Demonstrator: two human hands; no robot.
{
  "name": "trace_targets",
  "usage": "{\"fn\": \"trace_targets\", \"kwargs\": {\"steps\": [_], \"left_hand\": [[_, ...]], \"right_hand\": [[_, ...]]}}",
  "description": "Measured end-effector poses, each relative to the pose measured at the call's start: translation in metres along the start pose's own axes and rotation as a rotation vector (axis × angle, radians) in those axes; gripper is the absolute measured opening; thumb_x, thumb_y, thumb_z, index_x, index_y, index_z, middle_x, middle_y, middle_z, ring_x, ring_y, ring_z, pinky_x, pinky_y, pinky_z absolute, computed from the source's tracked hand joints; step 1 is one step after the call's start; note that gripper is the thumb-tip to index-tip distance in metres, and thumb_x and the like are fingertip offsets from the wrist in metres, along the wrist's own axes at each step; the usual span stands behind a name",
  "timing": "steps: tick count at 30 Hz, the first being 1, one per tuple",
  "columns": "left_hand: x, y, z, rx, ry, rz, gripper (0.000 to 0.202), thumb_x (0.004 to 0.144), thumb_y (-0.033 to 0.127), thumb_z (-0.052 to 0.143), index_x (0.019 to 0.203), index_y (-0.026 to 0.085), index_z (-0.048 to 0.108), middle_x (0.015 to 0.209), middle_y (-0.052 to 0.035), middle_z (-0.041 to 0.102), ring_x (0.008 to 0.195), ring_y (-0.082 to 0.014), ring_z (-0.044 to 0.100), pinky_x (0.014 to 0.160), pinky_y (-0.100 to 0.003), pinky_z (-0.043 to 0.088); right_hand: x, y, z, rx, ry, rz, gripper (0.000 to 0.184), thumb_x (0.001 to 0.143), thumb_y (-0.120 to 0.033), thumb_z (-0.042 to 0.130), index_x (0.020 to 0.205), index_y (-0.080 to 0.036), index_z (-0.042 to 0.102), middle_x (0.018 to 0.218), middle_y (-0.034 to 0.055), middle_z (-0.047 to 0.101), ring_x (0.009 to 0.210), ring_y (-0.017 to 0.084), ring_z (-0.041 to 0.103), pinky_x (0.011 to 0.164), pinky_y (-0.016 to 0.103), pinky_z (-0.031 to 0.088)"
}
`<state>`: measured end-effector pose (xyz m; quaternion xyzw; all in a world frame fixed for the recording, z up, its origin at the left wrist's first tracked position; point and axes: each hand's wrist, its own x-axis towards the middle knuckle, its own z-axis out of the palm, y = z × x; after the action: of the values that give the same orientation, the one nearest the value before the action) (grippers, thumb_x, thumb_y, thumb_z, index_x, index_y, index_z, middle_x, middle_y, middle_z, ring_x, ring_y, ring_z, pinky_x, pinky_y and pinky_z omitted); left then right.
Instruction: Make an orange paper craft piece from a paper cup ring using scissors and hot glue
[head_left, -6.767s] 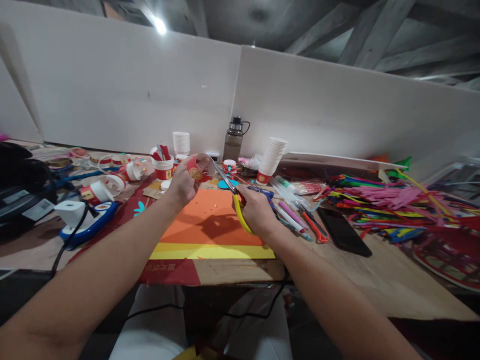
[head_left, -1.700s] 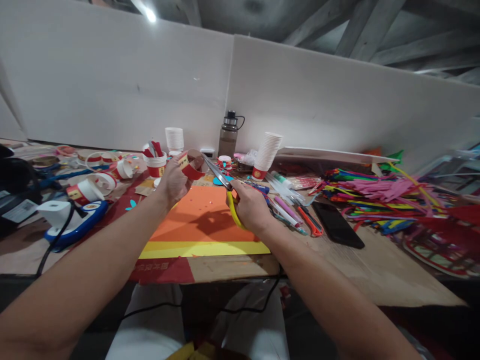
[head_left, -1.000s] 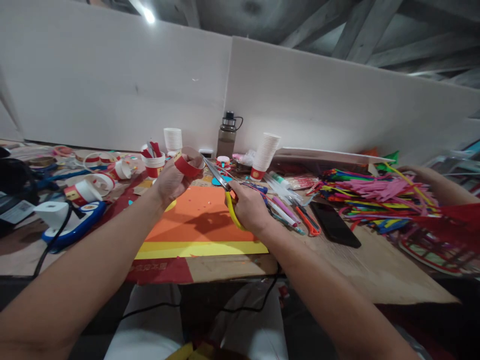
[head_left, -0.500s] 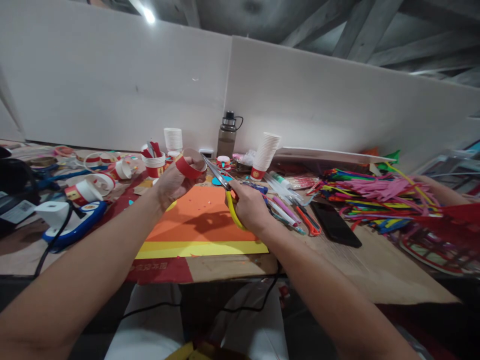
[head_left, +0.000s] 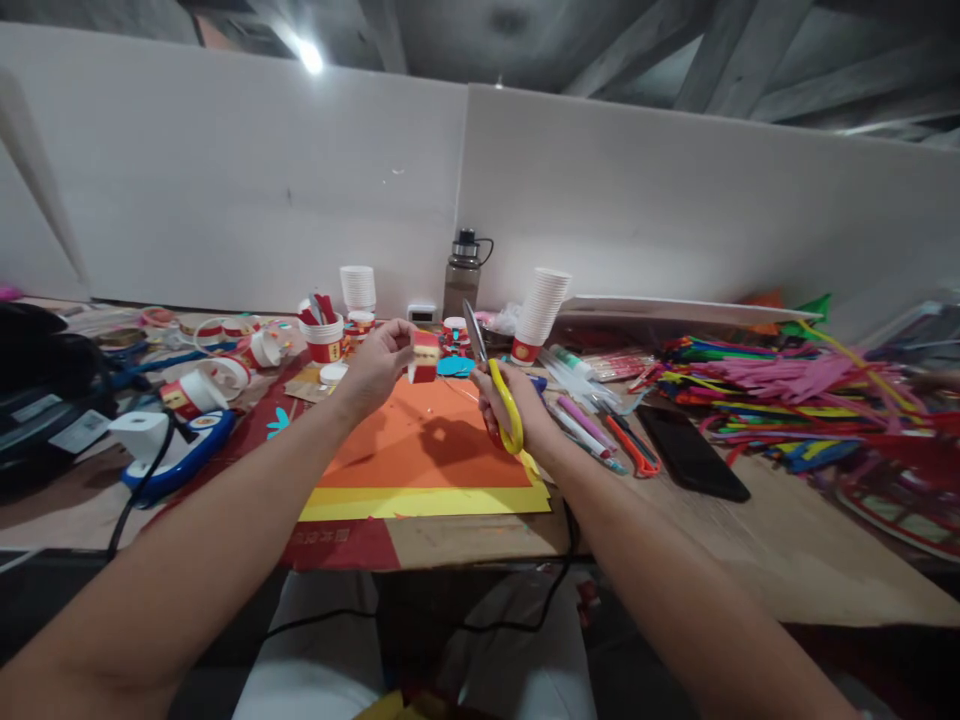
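My left hand (head_left: pixel 373 370) pinches a red and cream ring cut from a paper cup (head_left: pixel 425 358), held above orange paper (head_left: pixel 405 445). Yellow-handled scissors (head_left: pixel 509 405) are in my right hand (head_left: pixel 529 402), their blades pointing up and away from me, apart from the ring. The blades look nearly together. Yellow sheets (head_left: pixel 442 502) show beneath the orange paper. Blue cut paper (head_left: pixel 454 367) lies just beyond the ring.
Stacked white cups (head_left: pixel 544 305), a water bottle (head_left: pixel 463 275) and a red cup of scraps (head_left: pixel 324 345) stand at the back. To the right lie pens (head_left: pixel 581 420), an orange cutter (head_left: pixel 632 446), a phone (head_left: pixel 691 452) and pipe cleaners (head_left: pixel 795 380). A power strip (head_left: pixel 180 455) sits left.
The ring has turned from showing its open inside to a narrow side-on view. The scissors have moved away from it to the right, and their blades now point more upward.
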<state>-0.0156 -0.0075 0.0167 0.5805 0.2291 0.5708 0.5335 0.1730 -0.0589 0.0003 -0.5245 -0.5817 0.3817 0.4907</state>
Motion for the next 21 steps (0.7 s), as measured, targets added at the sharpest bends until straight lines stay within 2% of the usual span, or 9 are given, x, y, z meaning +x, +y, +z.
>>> {"fn": "trace_targets", "kwargs": {"steps": [5,7,9,12,16,21], "left_hand": [[0.003,-0.014,-0.008,0.505,0.088,-0.109,0.013,0.072,0.023,0.066,0.074,0.017,0.055,0.063,0.0016,0.059,0.054,-0.0101,0.05,0.05,-0.022,0.035],[0.003,-0.016,-0.009,0.684,0.1,-0.08,0.007,0.07,0.018,0.063,0.072,0.017,0.056,0.064,0.0009,0.059,0.057,-0.0112,0.05,0.052,-0.023,0.035],[0.0,-0.015,-0.007,0.746,0.097,0.0,0.004,0.07,0.016,0.062,0.071,0.017,0.058,0.064,0.0011,0.058,0.06,-0.0117,0.05,0.054,-0.023,0.035],[-0.006,-0.008,0.001,0.689,0.068,0.062,0.004,0.071,0.017,0.065,0.072,0.017,0.061,0.064,0.0013,0.057,0.059,-0.0111,0.049,0.055,-0.023,0.035],[-0.01,-0.007,0.008,0.373,-0.013,0.023,0.012,0.073,0.026,0.07,0.071,0.016,0.065,0.061,-0.0004,0.06,0.056,-0.0107,0.052,0.054,-0.023,0.039],[-0.004,-0.016,0.009,0.027,0.081,-0.17,0.016,0.066,0.028,0.075,0.068,0.015,0.065,0.055,0.002,0.055,0.045,-0.0064,0.043,0.042,-0.019,0.03]], "right_hand": [[0.0,0.001,-0.001,0.089,-0.072,0.082,0.035,0.079,-0.054,0.063,0.082,-0.024,0.045,0.051,-0.0091,0.047,0.034,0.007,0.041,0.03,0.017,0.036],[0.0,0.004,-0.002,0.103,-0.088,0.08,0.037,0.078,-0.056,0.064,0.084,-0.024,0.047,0.053,-0.0083,0.048,0.036,0.007,0.043,0.031,0.017,0.038],[0.0,0.007,-0.001,0.111,-0.093,0.059,0.04,0.078,-0.059,0.064,0.085,-0.023,0.049,0.054,-0.0076,0.049,0.038,0.007,0.044,0.032,0.017,0.039],[0.0,0.01,0.001,0.133,-0.098,0.042,0.043,0.077,-0.063,0.063,0.084,-0.024,0.048,0.053,-0.0077,0.049,0.036,0.008,0.043,0.031,0.018,0.038],[0.001,0.008,0.003,0.171,-0.08,0.027,0.043,0.078,-0.065,0.061,0.083,-0.024,0.046,0.053,-0.0084,0.048,0.035,0.008,0.043,0.031,0.019,0.037],[0.0,0.004,0.003,0.116,-0.076,-0.117,0.036,0.082,-0.059,0.059,0.09,-0.025,0.047,0.057,-0.0091,0.044,0.037,0.007,0.038,0.034,0.019,0.035]]}}
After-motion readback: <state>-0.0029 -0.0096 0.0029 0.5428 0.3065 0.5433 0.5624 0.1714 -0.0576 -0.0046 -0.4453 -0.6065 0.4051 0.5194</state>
